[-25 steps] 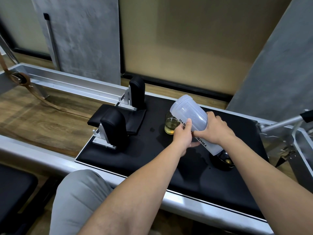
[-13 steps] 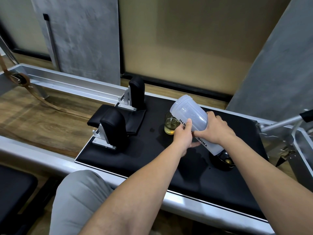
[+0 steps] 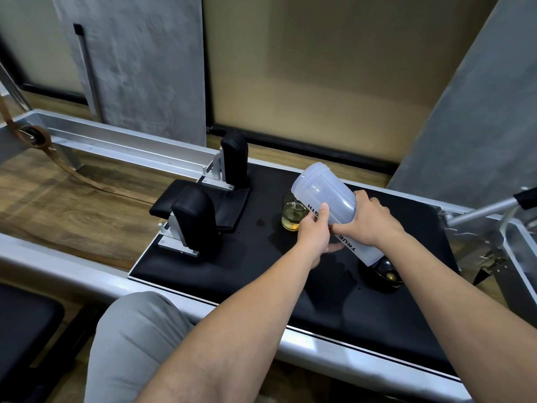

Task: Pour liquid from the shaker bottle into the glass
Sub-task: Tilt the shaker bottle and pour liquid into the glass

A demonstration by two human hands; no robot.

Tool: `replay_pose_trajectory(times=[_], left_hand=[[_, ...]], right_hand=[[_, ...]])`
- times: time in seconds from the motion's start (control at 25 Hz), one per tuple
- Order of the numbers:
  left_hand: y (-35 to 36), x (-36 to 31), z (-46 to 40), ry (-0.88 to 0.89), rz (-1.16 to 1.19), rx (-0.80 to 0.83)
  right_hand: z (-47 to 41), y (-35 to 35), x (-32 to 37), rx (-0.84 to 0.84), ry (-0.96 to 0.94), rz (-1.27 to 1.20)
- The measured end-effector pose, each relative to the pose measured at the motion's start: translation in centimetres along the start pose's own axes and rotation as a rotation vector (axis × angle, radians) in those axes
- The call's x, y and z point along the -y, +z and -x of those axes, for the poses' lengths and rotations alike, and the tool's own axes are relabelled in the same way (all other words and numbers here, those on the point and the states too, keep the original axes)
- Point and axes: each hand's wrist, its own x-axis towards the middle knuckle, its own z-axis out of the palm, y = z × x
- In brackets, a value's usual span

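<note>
A translucent white shaker bottle [image 3: 322, 193] with black lettering is tipped over, its open mouth pointing up and left above the glass. The clear glass [image 3: 293, 216] stands on the black padded platform [image 3: 290, 286] and holds yellowish liquid; a thin stream seems to fall into it. My left hand [image 3: 315, 235] grips the bottle from below at its middle. My right hand [image 3: 370, 219] wraps the bottle's lower half from the right. The bottle partly hides the glass's right side.
A black lid or cap [image 3: 383, 273] with something shiny inside lies on the platform right of my hands. Two black padded shoulder rests [image 3: 194, 219] stand at the left end. Metal rails [image 3: 116, 146] border the platform. My knee [image 3: 136, 338] is at the front edge.
Barely anything has moved; both hands hold the tipped bottle in the same place above the glass.
</note>
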Motion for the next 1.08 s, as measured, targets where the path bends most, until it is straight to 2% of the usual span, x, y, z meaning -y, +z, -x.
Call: replay_pose_trajectory(times=[1.08], left_hand=[[0.19,0.02,-0.29,0.001,0.000,0.004]], right_hand=[[0.13,-0.62,0.22,0.008,0.004,0.021]])
